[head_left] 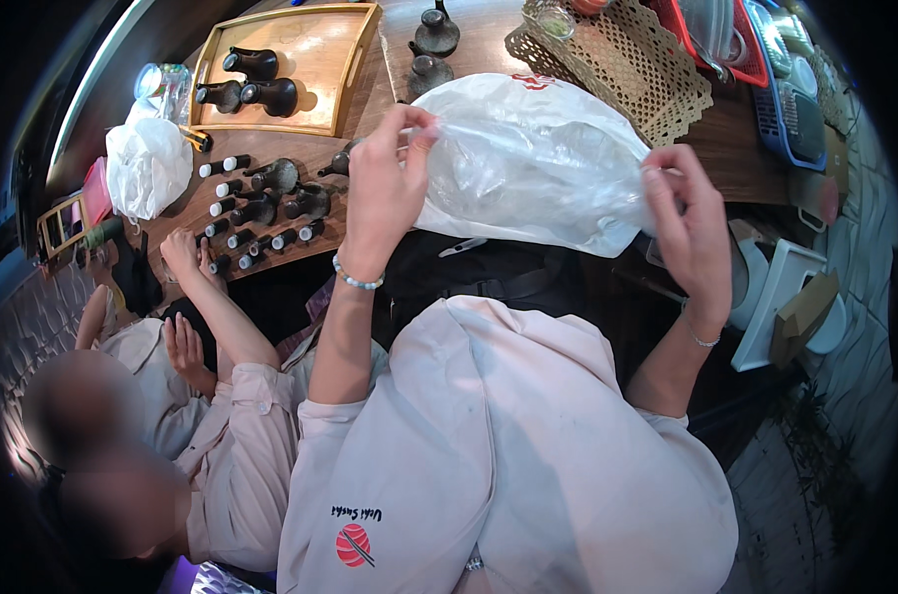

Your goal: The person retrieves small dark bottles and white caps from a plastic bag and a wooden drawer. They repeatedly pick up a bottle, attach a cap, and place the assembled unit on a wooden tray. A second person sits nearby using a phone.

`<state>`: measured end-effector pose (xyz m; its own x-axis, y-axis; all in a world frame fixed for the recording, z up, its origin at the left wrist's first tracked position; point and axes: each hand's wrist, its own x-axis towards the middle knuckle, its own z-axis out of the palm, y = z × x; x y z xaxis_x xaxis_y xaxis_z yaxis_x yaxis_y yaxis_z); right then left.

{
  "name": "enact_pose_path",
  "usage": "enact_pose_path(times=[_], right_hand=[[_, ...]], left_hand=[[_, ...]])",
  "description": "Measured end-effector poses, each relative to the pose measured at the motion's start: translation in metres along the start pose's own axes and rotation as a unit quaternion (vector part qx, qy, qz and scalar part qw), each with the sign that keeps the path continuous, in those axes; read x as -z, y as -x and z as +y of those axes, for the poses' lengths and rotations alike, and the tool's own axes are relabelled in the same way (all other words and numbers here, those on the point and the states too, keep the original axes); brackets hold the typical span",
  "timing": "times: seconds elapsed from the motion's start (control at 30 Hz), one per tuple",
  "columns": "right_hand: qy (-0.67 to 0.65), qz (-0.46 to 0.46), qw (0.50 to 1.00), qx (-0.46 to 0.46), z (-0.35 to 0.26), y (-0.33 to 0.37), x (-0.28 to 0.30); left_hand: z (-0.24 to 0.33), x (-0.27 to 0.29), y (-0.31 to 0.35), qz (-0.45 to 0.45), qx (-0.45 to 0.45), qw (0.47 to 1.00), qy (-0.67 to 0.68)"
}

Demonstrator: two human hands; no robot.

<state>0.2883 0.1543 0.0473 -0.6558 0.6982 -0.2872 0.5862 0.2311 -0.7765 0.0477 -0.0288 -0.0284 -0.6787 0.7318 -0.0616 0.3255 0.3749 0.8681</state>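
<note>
Head view: from where I stand, the white plastic bag (533,183) looks light, soft and slippery, best taken by its edges. Its long axis runs left to right, dipping rightward, over the near edge of the desk (751,183); its mouth's direction is unclear. The left hand's (388,176) grip pinches one end, the right hand's (691,208) the other.

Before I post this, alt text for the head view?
A person's left hand and right hand hold a white plastic bag spread between them at the edge of a wooden table. To the left, small dark bottles and dark jugs cluster near a co-worker's hand; beyond them, three more jugs sit on a wooden tray.
</note>
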Motion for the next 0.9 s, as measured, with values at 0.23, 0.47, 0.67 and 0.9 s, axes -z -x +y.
enact_pose_path(times=[0.23, 0.47, 0.67, 0.9], right_hand=[[-0.171, 0.268, 0.939, 0.135, 0.0, -0.01, 0.022], [-0.252, 0.402, 0.837, 0.272, -0.023, -0.016, 0.039], [-0.26, 0.261, 0.881, 0.297, -0.016, -0.015, 0.024], [-0.327, 0.099, 0.933, 0.114, 0.013, -0.035, -0.037]], left_hand=[[0.029, 0.024, -0.005, 0.076, -0.001, 0.99, 0.121], [0.043, 0.047, -0.005, 0.117, -0.035, 0.978, 0.171], [0.032, 0.048, 0.0, -0.016, -0.116, 0.985, 0.125], [0.015, 0.01, 0.014, -0.194, -0.18, 0.96, -0.091]])
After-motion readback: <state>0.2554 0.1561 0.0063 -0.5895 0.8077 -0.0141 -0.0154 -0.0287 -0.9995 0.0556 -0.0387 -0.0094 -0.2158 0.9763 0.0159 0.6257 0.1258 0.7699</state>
